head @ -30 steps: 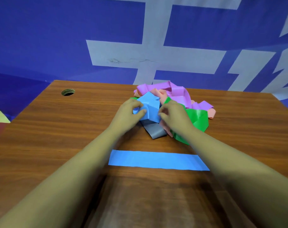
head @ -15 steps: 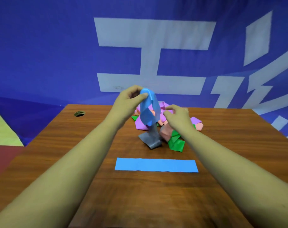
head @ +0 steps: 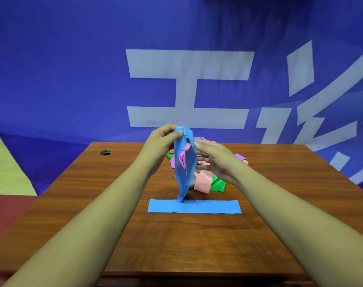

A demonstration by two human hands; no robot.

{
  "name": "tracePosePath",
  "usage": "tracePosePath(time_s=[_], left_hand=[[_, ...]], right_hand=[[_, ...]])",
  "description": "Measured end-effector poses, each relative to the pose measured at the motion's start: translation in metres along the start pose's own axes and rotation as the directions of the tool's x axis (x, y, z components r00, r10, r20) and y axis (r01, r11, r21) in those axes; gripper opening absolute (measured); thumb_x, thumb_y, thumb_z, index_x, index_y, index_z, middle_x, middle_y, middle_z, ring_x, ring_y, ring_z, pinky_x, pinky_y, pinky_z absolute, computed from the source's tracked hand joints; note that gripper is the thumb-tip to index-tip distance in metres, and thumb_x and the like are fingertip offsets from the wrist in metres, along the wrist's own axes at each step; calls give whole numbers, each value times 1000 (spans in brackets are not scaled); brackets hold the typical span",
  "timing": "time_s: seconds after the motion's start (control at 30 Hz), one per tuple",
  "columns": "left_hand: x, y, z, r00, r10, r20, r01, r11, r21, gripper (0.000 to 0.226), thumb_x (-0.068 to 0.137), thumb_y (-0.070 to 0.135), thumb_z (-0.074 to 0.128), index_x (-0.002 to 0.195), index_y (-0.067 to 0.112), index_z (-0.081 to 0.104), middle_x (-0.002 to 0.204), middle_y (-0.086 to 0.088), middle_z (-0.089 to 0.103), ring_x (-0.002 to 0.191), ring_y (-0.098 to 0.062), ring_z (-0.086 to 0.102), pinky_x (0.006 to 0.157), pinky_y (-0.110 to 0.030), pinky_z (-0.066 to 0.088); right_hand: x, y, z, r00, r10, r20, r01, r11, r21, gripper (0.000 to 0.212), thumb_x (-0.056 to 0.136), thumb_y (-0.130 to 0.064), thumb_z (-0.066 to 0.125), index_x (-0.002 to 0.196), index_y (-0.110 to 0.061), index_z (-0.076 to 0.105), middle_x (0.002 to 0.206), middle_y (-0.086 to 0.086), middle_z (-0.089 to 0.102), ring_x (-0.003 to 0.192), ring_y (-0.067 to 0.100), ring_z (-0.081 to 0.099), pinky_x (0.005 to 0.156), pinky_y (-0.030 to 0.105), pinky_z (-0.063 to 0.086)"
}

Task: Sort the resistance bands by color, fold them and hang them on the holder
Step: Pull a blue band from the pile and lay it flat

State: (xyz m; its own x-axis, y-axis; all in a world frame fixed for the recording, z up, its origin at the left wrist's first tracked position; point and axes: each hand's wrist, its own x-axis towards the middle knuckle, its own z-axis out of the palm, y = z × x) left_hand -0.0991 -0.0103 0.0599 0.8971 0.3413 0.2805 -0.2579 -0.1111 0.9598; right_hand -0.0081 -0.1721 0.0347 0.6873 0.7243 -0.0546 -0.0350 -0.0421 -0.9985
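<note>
The person's left hand (head: pixel 164 139) pinches the top of a blue resistance band (head: pixel 184 170) between thumb and fingertips, and the loop hangs straight down from that pinch. Its lower end dangles just above a second blue band (head: pixel 194 206), which lies flat on the wooden table (head: pixel 197 245) below both hands. The right hand (head: pixel 216 160) is released, with its fingers stretched out just beside the hanging loop's right strand. Whether they touch it cannot be told.

The band looks thin, light and limp. It sags and twists under its own weight, so it will likely fold easily but will not hold a crease unless pressed flat. A rubbery surface should resist slipping through a pinch. A sensible hold would be the loop's two ends, one in each hand, to pull it straight.

Beyond the right hand lies a tangle of pink (head: pixel 202 183), green (head: pixel 218 185) and purple (head: pixel 173 162) bands. No holder is visible.
</note>
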Motion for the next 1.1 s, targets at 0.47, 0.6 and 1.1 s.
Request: tracePosePath(time_s=[0.47,0.6,1.1], left_hand=[[-17,-10,5,965,50,-258,19,966,257,23,98,27,51,102,7,62,107,-9,65,86,-9,56,63,-5,41],[-33,-24,18,995,96,-37,-84,966,246,38,89,45,53,92,9,65,88,-7,68,78,-6,58,75,-24,45],[-34,-42,41,994,-93,59,91,995,36,19,94,6,58,106,16,69,81,6,72,73,-6,67,61,-23,52]], right_hand=[[-21,-43,4,979,-137,-151,136,991,-19,5,85,-17,70,85,-14,66,83,7,61,78,18,54,75,34,45],[-19,-54,9,974,-113,-198,107,993,-41,9,83,-19,73,76,-17,67,77,1,64,77,17,57,62,25,48],[-26,-43,-11,946,46,-321,20,980,199,16,92,-23,61,99,-9,63,87,11,68,71,22,66,69,33,53]])
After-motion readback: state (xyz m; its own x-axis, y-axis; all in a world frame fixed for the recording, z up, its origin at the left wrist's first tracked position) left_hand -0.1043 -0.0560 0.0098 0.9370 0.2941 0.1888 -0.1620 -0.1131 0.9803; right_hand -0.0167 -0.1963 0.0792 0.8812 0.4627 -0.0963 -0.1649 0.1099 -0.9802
